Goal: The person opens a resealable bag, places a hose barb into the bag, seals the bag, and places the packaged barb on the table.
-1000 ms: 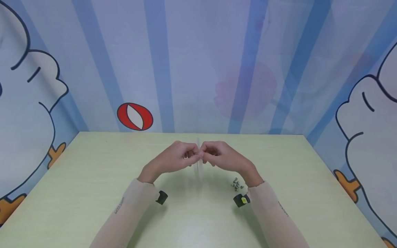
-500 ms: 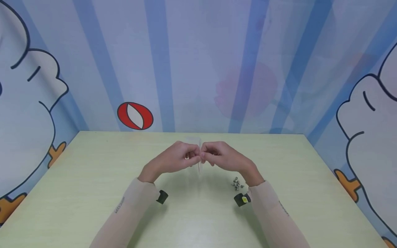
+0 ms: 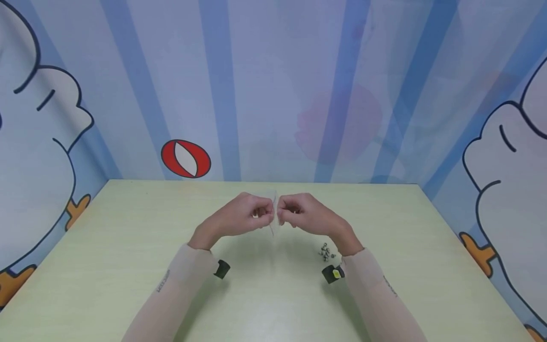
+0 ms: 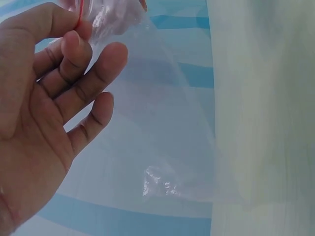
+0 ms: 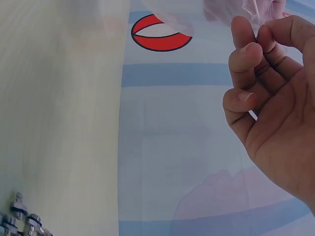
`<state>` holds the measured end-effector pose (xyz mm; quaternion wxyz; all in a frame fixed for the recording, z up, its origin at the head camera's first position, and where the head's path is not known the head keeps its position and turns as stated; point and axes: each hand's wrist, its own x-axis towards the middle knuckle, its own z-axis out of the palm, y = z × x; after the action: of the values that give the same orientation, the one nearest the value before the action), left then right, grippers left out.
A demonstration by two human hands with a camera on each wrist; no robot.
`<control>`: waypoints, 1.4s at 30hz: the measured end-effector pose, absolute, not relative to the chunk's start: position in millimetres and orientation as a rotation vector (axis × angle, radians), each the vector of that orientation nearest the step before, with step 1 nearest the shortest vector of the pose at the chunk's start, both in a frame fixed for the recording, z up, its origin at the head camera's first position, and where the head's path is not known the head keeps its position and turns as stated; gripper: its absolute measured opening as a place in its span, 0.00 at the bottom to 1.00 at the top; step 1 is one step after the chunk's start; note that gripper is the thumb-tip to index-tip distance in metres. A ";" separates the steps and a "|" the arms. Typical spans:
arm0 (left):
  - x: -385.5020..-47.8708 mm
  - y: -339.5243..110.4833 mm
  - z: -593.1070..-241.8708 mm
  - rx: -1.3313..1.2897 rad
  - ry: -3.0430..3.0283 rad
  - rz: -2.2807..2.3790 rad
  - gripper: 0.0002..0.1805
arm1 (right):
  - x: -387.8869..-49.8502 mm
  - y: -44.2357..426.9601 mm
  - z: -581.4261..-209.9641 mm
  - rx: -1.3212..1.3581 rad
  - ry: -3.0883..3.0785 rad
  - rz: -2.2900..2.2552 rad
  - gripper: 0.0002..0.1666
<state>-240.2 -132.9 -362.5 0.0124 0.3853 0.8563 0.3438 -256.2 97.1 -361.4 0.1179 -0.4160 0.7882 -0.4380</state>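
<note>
One clear bag point(image 4: 162, 113), left hand point(image 3: 249, 213) pinching it; right hand point(image 3: 305, 213) curled beside it, hold I can't tell. Metal pieces point(image 5: 18, 210): head, right-wrist views only.

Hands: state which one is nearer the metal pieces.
The right hand: the metal pieces lie near its wrist. The left hand, pinching the bag, is farther away.

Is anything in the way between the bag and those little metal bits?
In the head view, nothing visible is: only table lies between the bag and the metal bits. The right hand is beside that path.
</note>
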 end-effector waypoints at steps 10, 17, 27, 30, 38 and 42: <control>-239.9 -132.7 -363.1 1.179 2.670 1.072 0.08 | -256.7 98.3 -360.5 -1.175 2.353 -1.257 0.11; -240.4 -126.8 -365.6 1.211 2.637 1.013 0.08 | -256.3 95.5 -362.5 -1.192 2.402 -1.184 0.04; -240.5 -125.6 -369.8 1.210 2.580 1.036 0.09 | -256.6 92.0 -363.5 -1.236 2.405 -1.257 0.31; -240.2 -125.6 -369.7 1.211 2.588 1.026 0.08 | -256.9 91.2 -364.6 -1.267 2.429 -1.245 0.30; -238.3 -124.8 -367.1 1.086 2.565 1.061 0.04 | -256.4 93.8 -363.3 -1.153 2.526 -1.225 0.20; -238.2 -123.7 -366.7 1.081 2.564 1.112 0.10 | -256.1 94.7 -360.9 -1.077 2.550 -1.253 0.19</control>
<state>-238.2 -123.7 -366.7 0.0727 0.3599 0.8534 0.3701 -256.1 94.7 -360.9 0.0514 -0.3541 0.8380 -0.4120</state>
